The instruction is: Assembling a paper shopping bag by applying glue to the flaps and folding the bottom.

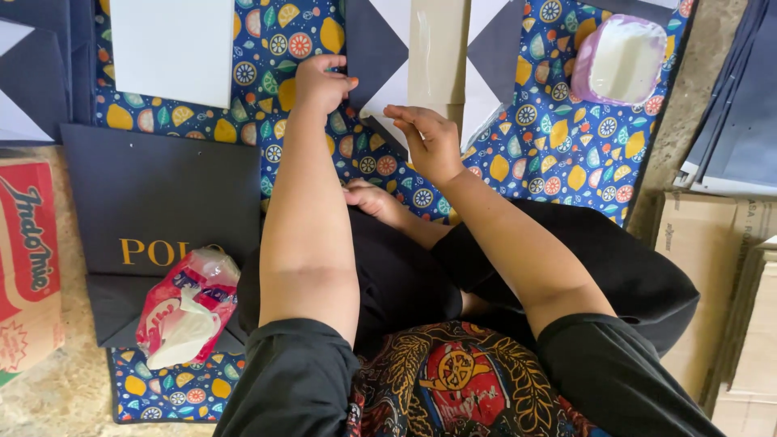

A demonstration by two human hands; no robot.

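Fruit-patterned mat (558, 146) covers the floor; left hand (322, 81) pinches the dark-and-white folded sheet (380, 48), right hand (429, 139) hovers loosely open just beside it, folding seemingly unfinished; glue tub (622, 58) waits nearby.

From where I watch, my left hand (322, 81) curls so its fingertips hide whatever it pinches at the edge of the dark folded sheet (376, 48), whose top runs off the frame. My right hand (429, 142) covers the sheet's lower corner. The white card (171, 48) and the pink tub (619, 61) are cut by the upper edge. The red carton (28, 259) is clipped at the left. The plastic bag (188, 307) masks part of the dark flat box (162, 194).
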